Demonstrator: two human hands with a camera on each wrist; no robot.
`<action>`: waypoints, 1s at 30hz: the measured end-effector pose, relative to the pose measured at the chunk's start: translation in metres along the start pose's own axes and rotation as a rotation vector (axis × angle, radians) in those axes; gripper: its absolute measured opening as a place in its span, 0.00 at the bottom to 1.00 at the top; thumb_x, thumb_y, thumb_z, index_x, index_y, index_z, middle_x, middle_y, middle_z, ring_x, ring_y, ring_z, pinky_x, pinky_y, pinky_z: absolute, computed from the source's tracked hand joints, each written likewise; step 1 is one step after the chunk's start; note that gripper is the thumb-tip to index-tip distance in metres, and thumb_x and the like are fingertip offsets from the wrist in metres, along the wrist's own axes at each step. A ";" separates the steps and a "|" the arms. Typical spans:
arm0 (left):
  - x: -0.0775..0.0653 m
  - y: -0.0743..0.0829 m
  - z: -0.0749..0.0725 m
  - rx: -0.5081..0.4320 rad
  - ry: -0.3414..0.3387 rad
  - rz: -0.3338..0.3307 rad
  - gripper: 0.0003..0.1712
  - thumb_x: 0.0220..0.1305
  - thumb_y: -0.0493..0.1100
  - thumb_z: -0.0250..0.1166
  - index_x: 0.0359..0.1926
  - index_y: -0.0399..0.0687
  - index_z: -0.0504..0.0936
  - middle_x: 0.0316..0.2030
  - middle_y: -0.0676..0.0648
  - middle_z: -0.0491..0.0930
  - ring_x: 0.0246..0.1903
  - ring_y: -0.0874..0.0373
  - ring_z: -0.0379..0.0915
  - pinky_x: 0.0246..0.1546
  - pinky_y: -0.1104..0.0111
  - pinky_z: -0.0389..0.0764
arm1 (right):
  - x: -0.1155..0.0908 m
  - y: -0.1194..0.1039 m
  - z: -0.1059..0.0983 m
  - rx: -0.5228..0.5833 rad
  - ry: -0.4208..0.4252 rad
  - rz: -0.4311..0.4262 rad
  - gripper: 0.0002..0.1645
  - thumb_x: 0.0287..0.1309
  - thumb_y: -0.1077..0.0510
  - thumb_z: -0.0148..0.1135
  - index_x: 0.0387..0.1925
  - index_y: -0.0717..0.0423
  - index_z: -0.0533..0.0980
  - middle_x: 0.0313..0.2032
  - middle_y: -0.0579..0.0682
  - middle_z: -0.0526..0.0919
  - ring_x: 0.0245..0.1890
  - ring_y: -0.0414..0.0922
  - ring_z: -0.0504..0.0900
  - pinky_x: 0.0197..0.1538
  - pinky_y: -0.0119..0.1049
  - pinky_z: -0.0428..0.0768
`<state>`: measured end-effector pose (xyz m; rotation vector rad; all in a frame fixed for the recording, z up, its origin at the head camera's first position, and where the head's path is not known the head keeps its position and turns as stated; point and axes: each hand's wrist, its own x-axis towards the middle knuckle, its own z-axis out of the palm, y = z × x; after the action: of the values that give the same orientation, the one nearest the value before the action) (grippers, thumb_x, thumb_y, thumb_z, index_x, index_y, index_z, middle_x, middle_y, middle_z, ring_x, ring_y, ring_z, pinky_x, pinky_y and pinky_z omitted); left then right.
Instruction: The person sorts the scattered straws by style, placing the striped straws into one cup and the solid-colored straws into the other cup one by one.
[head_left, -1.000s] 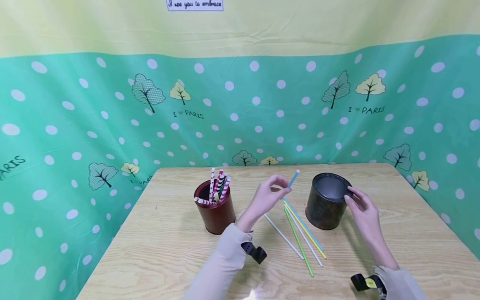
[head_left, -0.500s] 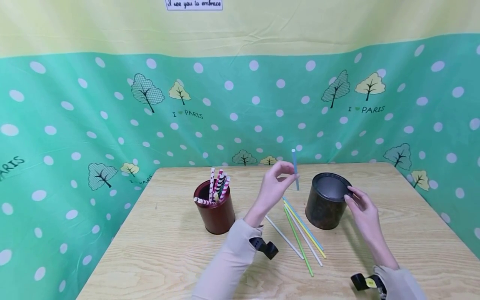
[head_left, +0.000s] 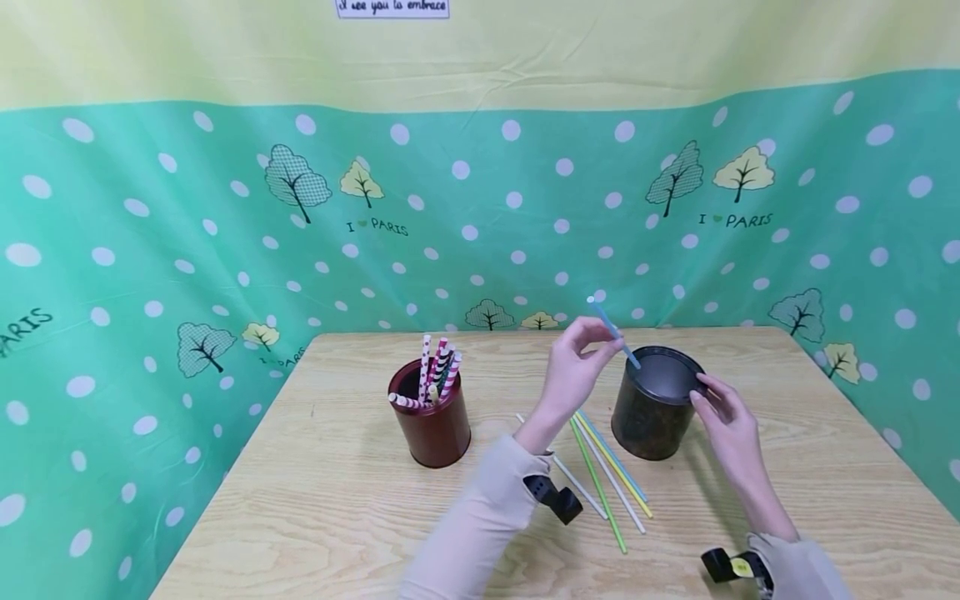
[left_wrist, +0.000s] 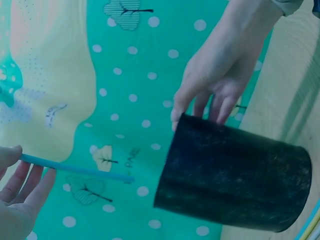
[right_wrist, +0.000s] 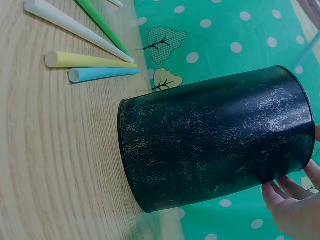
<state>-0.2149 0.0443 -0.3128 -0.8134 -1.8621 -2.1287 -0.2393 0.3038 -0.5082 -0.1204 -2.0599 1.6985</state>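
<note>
My left hand (head_left: 572,367) pinches a blue paper straw (head_left: 603,313) between thumb and fingers, the straw tilted down to the right. Its lower end lies close to the mouth of a black can (head_left: 651,421); in the left wrist view a gap shows between straw (left_wrist: 90,172) and can (left_wrist: 230,175). My right hand (head_left: 729,429) grips the can's rim at the right, fingers and thumb on either side of the edge, as the right wrist view shows with the hand (right_wrist: 295,200) below the can (right_wrist: 215,140). The can stands upright on the table.
Several plain straws lie on the wooden table (head_left: 315,517), among them a green straw (head_left: 597,483), a yellow straw (right_wrist: 85,60) and a blue straw (right_wrist: 100,74). A dark red can (head_left: 435,433) at the left holds several patterned straws (head_left: 425,367). A dotted curtain (head_left: 420,275) hangs behind.
My left hand has risen and moved right with the blue straw, whose lower end now reaches the black can's rim area. My right hand stays on the can.
</note>
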 end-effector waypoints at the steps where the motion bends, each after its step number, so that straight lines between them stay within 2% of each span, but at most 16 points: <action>1: 0.000 -0.005 0.002 0.001 0.005 0.001 0.09 0.54 0.28 0.59 0.38 0.28 0.72 0.36 0.32 0.75 0.39 0.48 0.74 0.38 0.72 0.76 | 0.000 0.000 0.000 0.001 -0.001 -0.001 0.26 0.54 0.51 0.57 0.57 0.46 0.68 0.57 0.46 0.67 0.56 0.37 0.66 0.48 0.17 0.66; 7: 0.002 -0.032 0.011 0.006 0.039 -0.003 0.09 0.53 0.31 0.61 0.37 0.32 0.74 0.35 0.36 0.78 0.37 0.62 0.75 0.38 0.72 0.76 | 0.000 0.000 0.001 -0.003 0.000 -0.010 0.26 0.55 0.51 0.57 0.57 0.46 0.68 0.57 0.46 0.67 0.56 0.37 0.67 0.48 0.17 0.66; 10: 0.001 -0.037 0.014 -0.006 0.043 -0.020 0.09 0.53 0.31 0.61 0.37 0.32 0.75 0.36 0.36 0.78 0.37 0.62 0.75 0.37 0.72 0.76 | 0.000 0.000 0.001 -0.009 0.004 -0.014 0.26 0.55 0.51 0.57 0.57 0.46 0.68 0.57 0.46 0.67 0.55 0.37 0.67 0.48 0.17 0.66; 12: 0.000 -0.038 0.016 -0.014 0.041 -0.037 0.10 0.53 0.31 0.61 0.38 0.32 0.76 0.36 0.36 0.77 0.37 0.61 0.75 0.38 0.72 0.76 | 0.000 0.001 0.001 -0.013 0.006 -0.016 0.26 0.55 0.50 0.57 0.57 0.45 0.68 0.57 0.46 0.67 0.55 0.37 0.67 0.48 0.17 0.66; 17: -0.004 -0.029 0.019 -0.002 0.041 -0.062 0.10 0.53 0.29 0.60 0.38 0.28 0.75 0.36 0.34 0.77 0.38 0.54 0.75 0.37 0.74 0.75 | 0.000 0.001 0.001 -0.006 0.011 -0.017 0.26 0.54 0.51 0.57 0.56 0.46 0.68 0.56 0.46 0.68 0.55 0.37 0.67 0.48 0.17 0.66; 19: -0.005 -0.025 0.020 0.010 0.043 -0.074 0.10 0.53 0.28 0.60 0.38 0.27 0.76 0.36 0.33 0.77 0.37 0.55 0.75 0.37 0.74 0.75 | 0.000 0.001 0.001 -0.005 0.014 -0.016 0.26 0.54 0.51 0.57 0.56 0.46 0.68 0.56 0.46 0.68 0.55 0.37 0.68 0.48 0.17 0.66; 23: -0.006 -0.027 0.022 0.020 0.045 -0.115 0.11 0.53 0.29 0.60 0.39 0.28 0.77 0.36 0.33 0.78 0.37 0.58 0.76 0.37 0.75 0.75 | 0.000 0.002 0.001 -0.008 0.017 -0.014 0.26 0.54 0.51 0.57 0.56 0.46 0.68 0.56 0.46 0.68 0.55 0.37 0.68 0.48 0.17 0.67; 30: -0.003 -0.065 0.024 0.044 0.050 -0.122 0.11 0.53 0.35 0.62 0.39 0.34 0.80 0.36 0.40 0.80 0.35 0.66 0.75 0.36 0.76 0.75 | -0.001 0.001 0.001 -0.012 0.011 -0.014 0.26 0.54 0.50 0.57 0.56 0.45 0.68 0.57 0.45 0.67 0.55 0.37 0.67 0.48 0.17 0.66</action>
<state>-0.2376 0.0793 -0.3684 -0.6472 -1.9730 -2.1488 -0.2391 0.3030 -0.5094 -0.1190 -2.0588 1.6736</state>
